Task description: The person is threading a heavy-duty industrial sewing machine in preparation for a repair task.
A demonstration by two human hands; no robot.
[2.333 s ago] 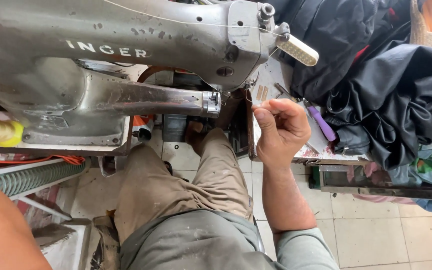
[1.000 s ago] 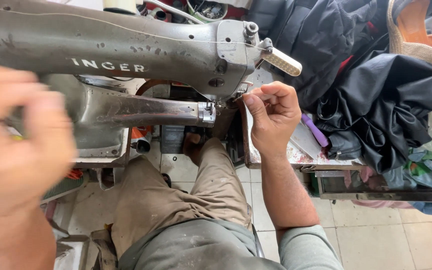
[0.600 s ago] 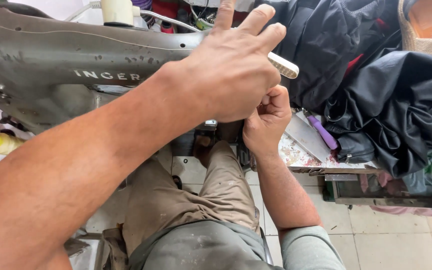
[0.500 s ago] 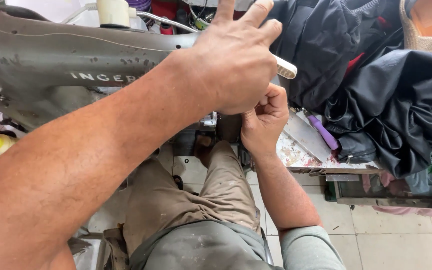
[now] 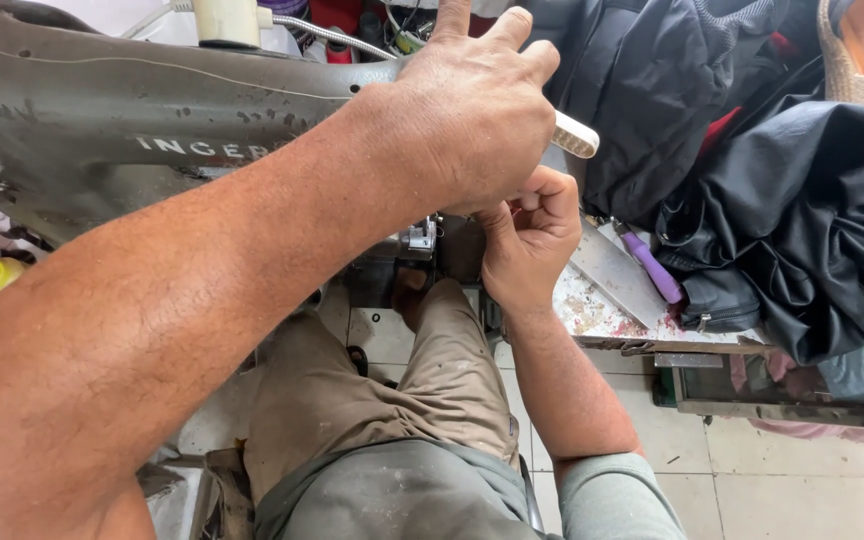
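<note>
We see our left hand (image 5: 462, 110) draped, fingers curled, over the head of the grey sewing machine (image 5: 152, 130). Just beneath it, our right hand (image 5: 527, 240) pinches something hidden. To its right, a purple-handled tool (image 5: 647, 270) lies beside dark cloth (image 5: 802, 220).
</note>
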